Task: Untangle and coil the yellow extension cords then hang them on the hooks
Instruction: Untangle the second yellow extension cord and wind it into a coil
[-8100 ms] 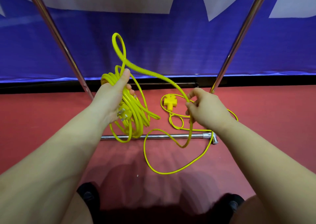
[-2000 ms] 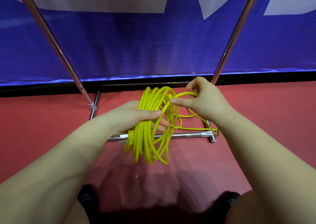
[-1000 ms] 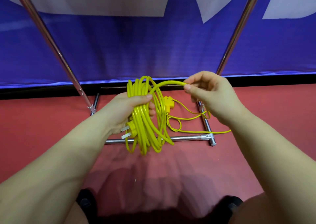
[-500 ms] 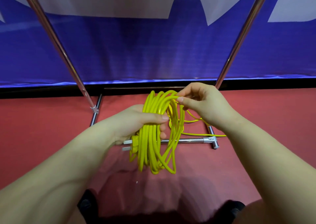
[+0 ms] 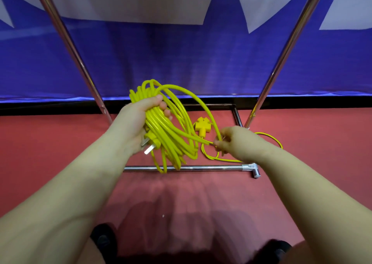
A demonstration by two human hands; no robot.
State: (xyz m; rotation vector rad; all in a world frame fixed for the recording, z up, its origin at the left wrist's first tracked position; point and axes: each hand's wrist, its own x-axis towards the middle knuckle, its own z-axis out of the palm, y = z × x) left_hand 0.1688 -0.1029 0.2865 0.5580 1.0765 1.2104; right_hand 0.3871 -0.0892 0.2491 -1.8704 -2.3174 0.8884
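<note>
At the bottom edge of the view we see our two dark shoes [image 5: 104,241] on the red floor [image 5: 50,143]. Above them, our left hand [image 5: 138,122] grips the coil [image 5: 167,137] of yellow cord, thumb over the top of the loops and fingers curled behind, with the plug [image 5: 150,143] and its metal prongs poking out below the palm. Our right hand [image 5: 234,141] is lower and to the right, pinching the loose strand just where it leaves the coil.

We judge the coiling to be nearly done: only a short tail [image 5: 267,137] still lies on the floor, looping round to the yellow socket block [image 5: 203,126] behind the coil. The next move calls for lifting that strand up and laying one more loop into the left hand, drawing the socket block in without letting it catch.

The low chrome bar [image 5: 201,168] of the rack crosses just under the hanging loops, and its end fitting [image 5: 252,168] is near the tail, so the cord could snag there. Two slanted chrome poles [image 5: 80,62] rise on either side, leaving open room between them. Farthest off hangs the blue banner [image 5: 181,62]. We see no hooks in view.
</note>
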